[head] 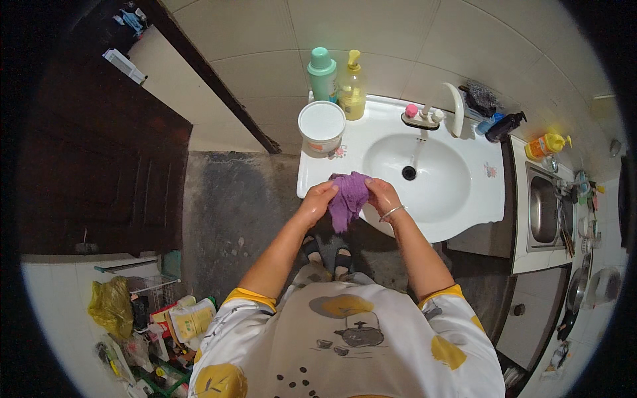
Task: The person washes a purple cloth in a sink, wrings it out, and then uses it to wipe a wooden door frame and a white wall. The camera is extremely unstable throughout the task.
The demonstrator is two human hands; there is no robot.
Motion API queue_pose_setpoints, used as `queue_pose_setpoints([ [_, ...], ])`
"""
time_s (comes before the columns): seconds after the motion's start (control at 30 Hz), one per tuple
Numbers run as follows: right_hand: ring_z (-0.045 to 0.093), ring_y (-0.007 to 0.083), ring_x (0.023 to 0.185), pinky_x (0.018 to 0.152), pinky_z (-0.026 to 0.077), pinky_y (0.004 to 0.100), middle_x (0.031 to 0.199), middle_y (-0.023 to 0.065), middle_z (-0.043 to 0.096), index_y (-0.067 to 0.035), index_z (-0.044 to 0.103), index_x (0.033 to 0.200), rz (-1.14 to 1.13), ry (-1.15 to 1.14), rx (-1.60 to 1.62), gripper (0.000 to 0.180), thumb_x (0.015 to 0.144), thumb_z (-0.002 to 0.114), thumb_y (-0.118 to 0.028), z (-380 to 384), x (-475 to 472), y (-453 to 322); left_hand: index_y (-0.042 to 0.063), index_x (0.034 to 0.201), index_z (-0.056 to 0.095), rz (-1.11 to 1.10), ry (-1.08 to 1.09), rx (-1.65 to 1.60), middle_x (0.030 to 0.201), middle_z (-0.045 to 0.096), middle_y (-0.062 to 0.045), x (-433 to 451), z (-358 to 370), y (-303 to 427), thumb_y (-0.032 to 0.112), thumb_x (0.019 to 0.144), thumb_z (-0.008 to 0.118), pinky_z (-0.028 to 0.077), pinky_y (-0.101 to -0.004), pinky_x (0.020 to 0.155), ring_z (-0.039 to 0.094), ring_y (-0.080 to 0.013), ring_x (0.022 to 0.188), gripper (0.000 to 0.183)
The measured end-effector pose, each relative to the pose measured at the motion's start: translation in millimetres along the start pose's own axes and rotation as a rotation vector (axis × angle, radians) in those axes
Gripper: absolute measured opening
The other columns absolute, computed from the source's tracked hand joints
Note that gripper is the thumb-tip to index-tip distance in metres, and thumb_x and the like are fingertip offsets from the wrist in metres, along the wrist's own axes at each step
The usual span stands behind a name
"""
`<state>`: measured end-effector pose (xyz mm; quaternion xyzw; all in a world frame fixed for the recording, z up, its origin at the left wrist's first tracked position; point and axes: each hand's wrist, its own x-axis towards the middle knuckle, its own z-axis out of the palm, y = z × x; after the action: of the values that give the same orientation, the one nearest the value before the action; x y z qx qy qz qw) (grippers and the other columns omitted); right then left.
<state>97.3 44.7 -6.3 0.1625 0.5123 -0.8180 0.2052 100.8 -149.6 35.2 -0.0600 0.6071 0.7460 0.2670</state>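
Note:
A bunched purple cloth is held between my two hands, in front of the left edge of a white washbasin. My left hand grips its left side. On its right side, my right hand pinches the fabric, with a silver bangle at the wrist. One end of the cloth hangs down over the floor. Behind the hands, a white lidded tub stands on the basin's counter, near a green bottle and a yellow pump bottle. The basin's white faucet is at the back.
A dark pump bottle lies right of the faucet. Farther right are an orange-yellow bottle and a steel kitchen sink. A dark wooden door stands at left. Bags and packets fill the lower left.

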Motion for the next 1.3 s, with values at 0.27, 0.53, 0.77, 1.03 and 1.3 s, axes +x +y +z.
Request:
queue_pose_setpoints([
  [0.27, 0.05, 0.0079, 0.054, 0.041, 0.036, 0.0219, 0.071, 0.002, 0.057, -0.008, 0.054, 0.094, -0.083, 0.159, -0.047, 0.015, 0.086, 0.056, -0.02, 0, -6, -39, 0.0, 0.127, 0.041, 0.112, -0.066, -0.498, 0.115, 0.054, -0.008, -2, 3, 15, 0.016, 0.093, 0.044, 0.045, -0.0292, 0.087, 0.055, -0.0153, 0.099, 0.037],
  [0.53, 0.054, 0.0073, 0.067, 0.061, 0.045, 0.0224, 0.075, 0.0008, 0.06, 0.001, 0.061, 0.089, -0.273, -0.09, -0.798, 0.019, 0.083, 0.062, -0.017, 27, -21, -10, 0.005, 0.13, 0.034, -0.147, -0.084, -0.536, 0.119, 0.051, -0.011, 3, 3, -8, 0.037, 0.096, 0.033, 0.046, -0.0338, 0.087, 0.054, -0.0208, 0.103, 0.047],
  [0.77, 0.05, 0.008, 0.059, 0.052, 0.043, 0.0231, 0.068, -0.0005, 0.057, -0.003, 0.064, 0.087, -0.111, 0.108, -0.208, 0.018, 0.085, 0.058, -0.02, 14, -20, -6, 0.006, 0.127, 0.037, -0.129, -0.155, -0.587, 0.119, 0.049, -0.012, -5, -1, -15, 0.013, 0.091, 0.044, 0.046, -0.0395, 0.09, 0.054, -0.0237, 0.104, 0.037],
  [1.03, 0.057, 0.0132, 0.067, 0.059, 0.047, 0.0251, 0.078, 0.004, 0.059, -0.005, 0.057, 0.089, -0.42, 0.257, 0.182, 0.014, 0.087, 0.051, -0.018, -18, -16, -59, 0.013, 0.136, 0.032, -0.053, 0.01, 0.017, 0.075, 0.058, -0.003, -2, -59, 40, 0.006, 0.072, 0.068, 0.032, -0.0216, 0.043, 0.046, -0.0072, 0.05, 0.074],
  [1.3, 0.053, 0.0079, 0.059, 0.055, 0.045, 0.0221, 0.071, 0.0023, 0.059, 0.0, 0.059, 0.089, -0.557, 0.347, -0.304, 0.01, 0.081, 0.056, -0.004, -34, -34, -88, 0.006, 0.12, 0.048, 0.191, 0.041, 1.027, 0.1, 0.061, -0.014, -29, -56, 101, 0.002, 0.069, 0.061, 0.045, -0.0353, 0.077, 0.059, -0.0261, 0.092, 0.053],
])
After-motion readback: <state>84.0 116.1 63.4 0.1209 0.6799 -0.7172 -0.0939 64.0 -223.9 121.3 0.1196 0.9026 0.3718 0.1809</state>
